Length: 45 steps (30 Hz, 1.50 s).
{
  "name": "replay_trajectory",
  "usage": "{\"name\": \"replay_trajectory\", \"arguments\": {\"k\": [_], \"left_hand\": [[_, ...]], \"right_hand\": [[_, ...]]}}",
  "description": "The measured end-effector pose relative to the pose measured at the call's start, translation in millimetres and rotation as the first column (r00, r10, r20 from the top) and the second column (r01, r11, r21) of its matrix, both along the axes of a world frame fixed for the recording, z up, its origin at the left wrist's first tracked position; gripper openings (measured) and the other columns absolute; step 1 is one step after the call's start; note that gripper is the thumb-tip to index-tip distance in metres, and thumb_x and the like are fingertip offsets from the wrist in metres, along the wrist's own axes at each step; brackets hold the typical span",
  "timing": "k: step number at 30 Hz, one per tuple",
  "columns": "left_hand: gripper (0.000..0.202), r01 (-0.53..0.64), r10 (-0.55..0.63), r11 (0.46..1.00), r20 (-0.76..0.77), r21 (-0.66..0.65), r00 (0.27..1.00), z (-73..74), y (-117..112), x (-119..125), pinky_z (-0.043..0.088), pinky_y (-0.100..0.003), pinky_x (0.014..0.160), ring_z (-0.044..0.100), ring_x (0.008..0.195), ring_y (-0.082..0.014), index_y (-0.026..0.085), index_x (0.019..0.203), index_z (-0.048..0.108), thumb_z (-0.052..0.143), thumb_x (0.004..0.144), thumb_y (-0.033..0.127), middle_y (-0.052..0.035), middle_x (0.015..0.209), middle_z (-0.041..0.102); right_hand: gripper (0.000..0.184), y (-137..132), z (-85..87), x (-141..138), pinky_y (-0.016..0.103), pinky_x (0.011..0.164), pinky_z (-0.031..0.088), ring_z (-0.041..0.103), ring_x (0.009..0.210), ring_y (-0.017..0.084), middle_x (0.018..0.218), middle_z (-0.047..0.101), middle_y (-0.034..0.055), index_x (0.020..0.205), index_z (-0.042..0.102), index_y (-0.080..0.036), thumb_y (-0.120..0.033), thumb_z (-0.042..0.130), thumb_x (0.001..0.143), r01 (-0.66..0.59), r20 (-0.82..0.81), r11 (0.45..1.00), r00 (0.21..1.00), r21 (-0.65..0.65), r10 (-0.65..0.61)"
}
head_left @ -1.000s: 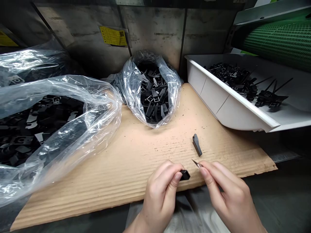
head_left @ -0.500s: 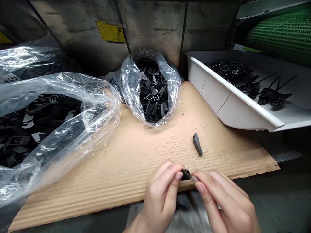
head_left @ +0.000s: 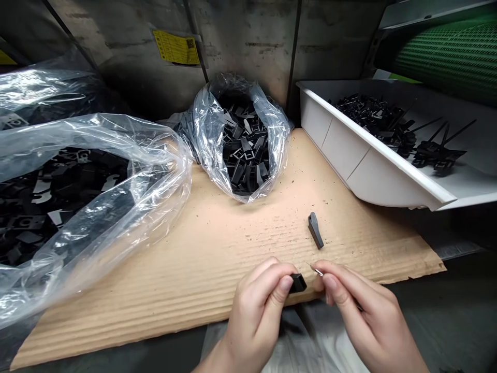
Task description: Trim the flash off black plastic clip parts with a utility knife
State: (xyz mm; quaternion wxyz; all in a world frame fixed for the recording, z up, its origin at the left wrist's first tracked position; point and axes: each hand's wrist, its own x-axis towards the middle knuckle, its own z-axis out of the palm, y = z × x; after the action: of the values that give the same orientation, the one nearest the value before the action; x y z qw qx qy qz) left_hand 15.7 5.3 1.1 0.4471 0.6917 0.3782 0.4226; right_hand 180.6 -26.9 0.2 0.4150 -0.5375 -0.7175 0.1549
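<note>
Between the thumb and fingers of my left hand is a small black plastic part, its hollow square end turned to the right. My right hand pinches a thin, shiny, pointed blade, mostly covered by the fingers. The blade's tip is apart from the black part, just right of it. Beyond my hands, a similar tapered black plastic part lies on the cardboard sheet.
A clear bag of black parts stands at the back; a larger open bag lies left. A white bin with black pieces stands right, below a green mesh roll. Dark crumbs dot the cardboard.
My right hand has drawn the blade out of the black part's open end and turned it upward. My left hand has stayed in place, the part tilted slightly.
</note>
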Motion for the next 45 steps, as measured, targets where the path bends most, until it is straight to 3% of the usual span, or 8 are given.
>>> {"name": "replay_trajectory", "arguments": {"k": [3, 7, 12, 25, 33, 39, 42, 45], "left_hand": [[0.019, 0.069, -0.063, 0.98, 0.036, -0.184, 0.997, 3.1, 3, -3, 0.038, -0.023, 0.058, 0.049, 0.064, -0.014, 0.02, 0.084, 0.057, 0.041, 0.092, 0.025, -0.0011, 0.072, 0.054], [0.018, 0.142, -0.098, 0.934, 0.145, -0.329, 0.985, 6.3, 6, -8, 0.035, -0.021, 0.053, 0.042, 0.057, -0.0118, 0.021, 0.081, 0.057, 0.046, 0.09, 0.031, 0.0019, 0.066, 0.047], [0.02, 0.183, -0.11, 0.917, 0.216, -0.355, 0.97, 8.4, 8, -9, 0.034, -0.022, 0.052, 0.041, 0.055, -0.0122, 0.02, 0.076, 0.059, 0.047, 0.089, 0.031, 0.0017, 0.063, 0.045], [0.02, 0.17, -0.089, 0.928, 0.245, -0.333, 0.965, 10.4, 9, -9, 0.035, -0.022, 0.053, 0.041, 0.056, -0.013, 0.02, 0.073, 0.062, 0.049, 0.088, 0.027, 0.0006, 0.062, 0.048], [0.019, 0.148, -0.056, 0.922, 0.256, -0.357, 0.965, 7.0, 7, -7, 0.035, -0.019, 0.05, 0.04, 0.058, -0.0116, 0.021, 0.077, 0.06, 0.048, 0.089, 0.029, 0.0013, 0.067, 0.047], [0.016, 0.135, -0.059, 0.926, 0.219, -0.354, 0.974, 6.4, 6, -7, 0.036, -0.019, 0.056, 0.043, 0.061, -0.0106, 0.022, 0.08, 0.058, 0.049, 0.089, 0.03, 0.0028, 0.069, 0.049], [0.016, 0.138, -0.08, 0.934, 0.184, -0.331, 0.98, 7.9, 5, -7, 0.039, -0.021, 0.064, 0.049, 0.069, -0.0126, 0.021, 0.081, 0.059, 0.048, 0.09, 0.03, 0.0014, 0.074, 0.054], [0.019, 0.18, -0.125, 0.926, 0.181, -0.332, 0.976, 7.9, 3, -6, 0.041, -0.022, 0.068, 0.052, 0.073, -0.0138, 0.02, 0.08, 0.059, 0.047, 0.091, 0.03, 0.0005, 0.075, 0.056]], "right_hand": [[0.019, 0, 5.8, 1, 0.018, 0.047, 0.044, 0.054, 0.047, 0.008, 0.061, 0.057, -0.0038, 0.093, 0.055, -0.022, -0.012, 0.039, 0.091, -0.052, -0.149, 0.994, 0.988, -0.097, 0.038], [0.019, 4, 12.7, 0, 0.02, 0.048, 0.04, 0.05, 0.051, 0.009, 0.059, 0.05, -0.0033, 0.079, 0.051, -0.021, -0.012, 0.039, 0.09, -0.089, -0.101, 0.992, 0.992, -0.085, 0.08], [0.018, 11, 16.0, -4, 0.02, 0.051, 0.039, 0.049, 0.055, 0.009, 0.062, 0.049, -0.0027, 0.075, 0.049, -0.02, -0.011, 0.042, 0.089, -0.188, -0.076, 0.977, 0.981, -0.1, 0.181], [0.023, 12, 14.3, -9, 0.019, 0.051, 0.038, 0.049, 0.053, 0.009, 0.059, 0.047, -0.0032, 0.069, 0.046, -0.019, -0.013, 0.039, 0.09, -0.219, -0.13, 0.967, 0.971, -0.13, 0.203], [0.022, -4, 13.5, -14, 0.019, 0.053, 0.04, 0.051, 0.055, 0.009, 0.061, 0.051, -0.0028, 0.07, 0.051, -0.019, -0.019, 0.042, 0.091, -0.376, -0.124, 0.903, 0.926, -0.209, 0.357], [0.012, -5, 16.9, -6, 0.017, 0.055, 0.042, 0.056, 0.06, 0.01, 0.067, 0.058, -0.0038, 0.08, 0.057, -0.023, -0.033, 0.053, 0.086, -0.209, -0.32, 0.945, 0.94, -0.252, 0.122], [0.022, 6, 19.7, -13, 0.02, 0.055, 0.041, 0.05, 0.06, 0.011, 0.063, 0.051, -0.0037, 0.071, 0.051, -0.021, -0.039, 0.054, 0.083, -0.183, -0.405, 0.884, 0.914, -0.43, -0.008], [0.027, 21, 20.9, -22, 0.02, 0.048, 0.036, 0.042, 0.054, 0.009, 0.058, 0.04, -0.0056, 0.065, 0.043, -0.02, -0.038, 0.051, 0.083, -0.203, -0.426, 0.835, 0.904, -0.511, -0.041]]}}
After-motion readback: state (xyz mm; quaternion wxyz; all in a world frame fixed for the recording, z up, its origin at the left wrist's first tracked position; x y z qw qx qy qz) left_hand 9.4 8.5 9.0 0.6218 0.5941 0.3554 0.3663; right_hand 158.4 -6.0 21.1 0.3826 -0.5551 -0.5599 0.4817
